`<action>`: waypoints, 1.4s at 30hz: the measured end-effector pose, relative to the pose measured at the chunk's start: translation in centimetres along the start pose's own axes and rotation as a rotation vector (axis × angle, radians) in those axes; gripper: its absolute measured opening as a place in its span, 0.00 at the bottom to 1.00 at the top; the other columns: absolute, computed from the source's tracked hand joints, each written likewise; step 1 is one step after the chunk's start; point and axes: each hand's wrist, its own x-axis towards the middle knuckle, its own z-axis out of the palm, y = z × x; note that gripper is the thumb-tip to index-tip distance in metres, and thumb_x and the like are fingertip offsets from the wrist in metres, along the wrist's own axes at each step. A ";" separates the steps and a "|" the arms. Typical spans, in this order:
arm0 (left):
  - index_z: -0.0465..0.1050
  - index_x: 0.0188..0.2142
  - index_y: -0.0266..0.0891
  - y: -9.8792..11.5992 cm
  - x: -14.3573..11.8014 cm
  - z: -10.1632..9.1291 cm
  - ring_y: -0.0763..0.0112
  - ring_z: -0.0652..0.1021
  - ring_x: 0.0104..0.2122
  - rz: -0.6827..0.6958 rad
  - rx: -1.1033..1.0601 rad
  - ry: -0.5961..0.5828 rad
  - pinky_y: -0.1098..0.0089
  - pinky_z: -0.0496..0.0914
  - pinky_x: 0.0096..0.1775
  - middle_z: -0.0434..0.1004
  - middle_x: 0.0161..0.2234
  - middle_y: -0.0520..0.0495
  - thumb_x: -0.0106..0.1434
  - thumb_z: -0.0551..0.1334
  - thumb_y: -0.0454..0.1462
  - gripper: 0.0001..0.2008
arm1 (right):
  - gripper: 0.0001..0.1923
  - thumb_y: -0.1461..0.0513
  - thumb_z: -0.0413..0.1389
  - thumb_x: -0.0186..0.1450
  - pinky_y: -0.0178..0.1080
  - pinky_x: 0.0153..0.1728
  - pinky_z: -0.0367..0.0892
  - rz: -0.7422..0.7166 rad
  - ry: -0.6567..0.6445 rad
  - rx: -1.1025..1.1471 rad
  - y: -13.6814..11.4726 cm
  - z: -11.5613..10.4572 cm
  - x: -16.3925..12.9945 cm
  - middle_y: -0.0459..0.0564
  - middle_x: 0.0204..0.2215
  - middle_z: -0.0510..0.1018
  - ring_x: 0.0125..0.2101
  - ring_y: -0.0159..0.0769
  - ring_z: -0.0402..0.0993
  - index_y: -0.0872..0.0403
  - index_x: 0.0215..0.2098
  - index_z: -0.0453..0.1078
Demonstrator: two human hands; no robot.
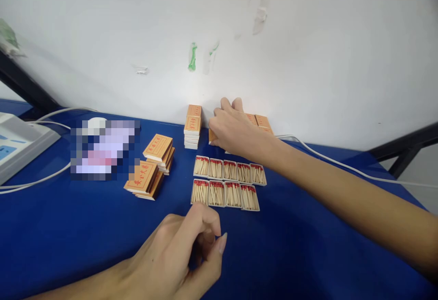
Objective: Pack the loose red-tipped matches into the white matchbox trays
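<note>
Right hand (232, 129) grasping flat cardboard matchboxes (262, 121), left hand (185, 250) loosely curled, empty, 9 open trays (226, 181)

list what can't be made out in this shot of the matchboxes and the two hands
Head view only:
- Matchboxes by the wall: mostly hidden by the right hand, so count and grip are unclear.
- Left hand: fingers curled; anything pinched is hidden.
- Pixelated patch: blurred out.
- Print on the orange stacks: too small to read.
- Grey device: cut by the left edge.

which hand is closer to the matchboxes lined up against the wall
Right. The right hand rests on the matchboxes by the wall; the left hand hovers loosely curled on the near side of the open match trays.
</note>
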 end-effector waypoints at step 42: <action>0.64 0.46 0.48 -0.4 -0.4 0.1 0.75 0.71 0.18 0.156 0.197 0.062 0.72 0.66 0.25 0.74 0.26 0.59 0.76 0.60 0.29 0.10 | 0.12 0.63 0.62 0.72 0.48 0.48 0.54 -0.021 -0.194 0.053 1.7 -0.8 3.0 0.59 0.40 0.85 0.43 0.49 0.73 0.58 0.49 0.85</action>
